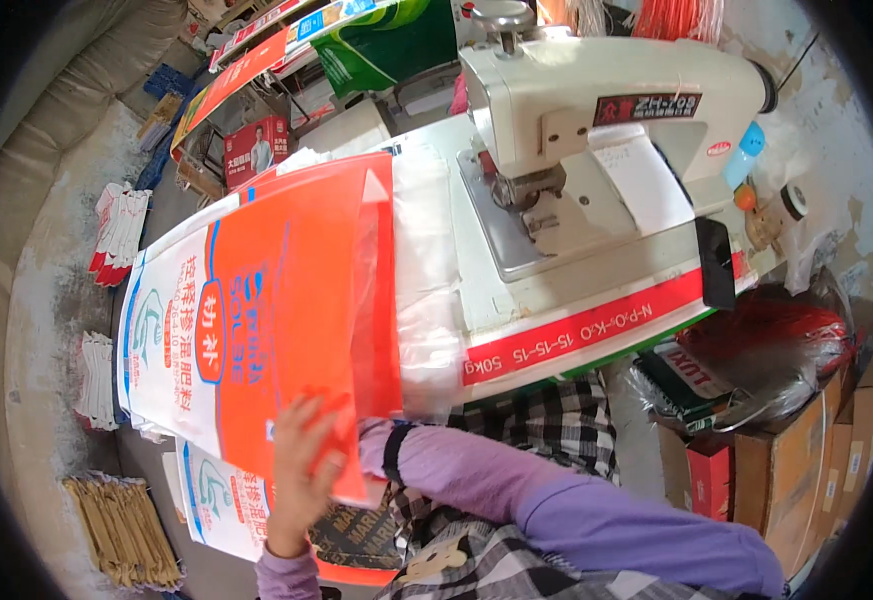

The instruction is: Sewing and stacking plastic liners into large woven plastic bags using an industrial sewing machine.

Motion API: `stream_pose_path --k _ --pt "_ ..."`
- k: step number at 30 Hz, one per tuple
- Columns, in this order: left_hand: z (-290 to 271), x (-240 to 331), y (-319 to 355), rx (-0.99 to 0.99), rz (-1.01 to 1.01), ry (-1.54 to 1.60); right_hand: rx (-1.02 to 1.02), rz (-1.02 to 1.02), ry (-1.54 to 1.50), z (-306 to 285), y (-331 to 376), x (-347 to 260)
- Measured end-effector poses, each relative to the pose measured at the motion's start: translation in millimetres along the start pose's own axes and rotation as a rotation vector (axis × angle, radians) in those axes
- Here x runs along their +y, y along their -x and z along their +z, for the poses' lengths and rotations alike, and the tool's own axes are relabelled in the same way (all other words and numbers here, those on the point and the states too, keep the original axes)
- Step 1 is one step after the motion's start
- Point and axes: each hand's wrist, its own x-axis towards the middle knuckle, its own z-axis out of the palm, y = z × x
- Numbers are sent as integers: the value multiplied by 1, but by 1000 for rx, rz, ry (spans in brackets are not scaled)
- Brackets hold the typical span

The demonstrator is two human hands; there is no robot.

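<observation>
An orange and white printed woven sack lies across the work table left of the sewing machine. At its near edge, my left hand rests on the orange side with fingers stretched out and apart. My right forearm in a purple sleeve reaches left to the same edge; the sack hides that hand. A translucent white liner shows along the sack's right side. Beyond it stands the cream sewing machine, its needle area above a metal plate. A similar sack lies lower, beside my left wrist.
A red printed strip runs along the table's front edge. Bundles of folded white sacks and a brown stack lie at the left. Cardboard boxes and plastic-wrapped goods stand at the right. Red strands hang at the back.
</observation>
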Motion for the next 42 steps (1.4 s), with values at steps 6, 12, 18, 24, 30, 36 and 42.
stream_pose_path --k 6,12,18,24,30,36,42 --pt "26 -9 80 -83 -68 -188 201 -242 -206 -125 51 52" --pt "93 -61 160 934 -1048 1003 670 304 -237 -281 -39 139" --pt "102 14 72 865 -764 1447 279 423 -691 -174 -56 262" --pt "120 -18 112 930 -831 1434 505 345 -269 -172 -56 189" --pt "150 -70 157 979 -874 1375 466 241 -48 -150 -46 158" --pt "105 -130 183 1003 -683 1887 918 13 -26 -167 8 61" --pt "108 -275 182 1045 -830 1540 17 -285 -248 -96 100 -25"
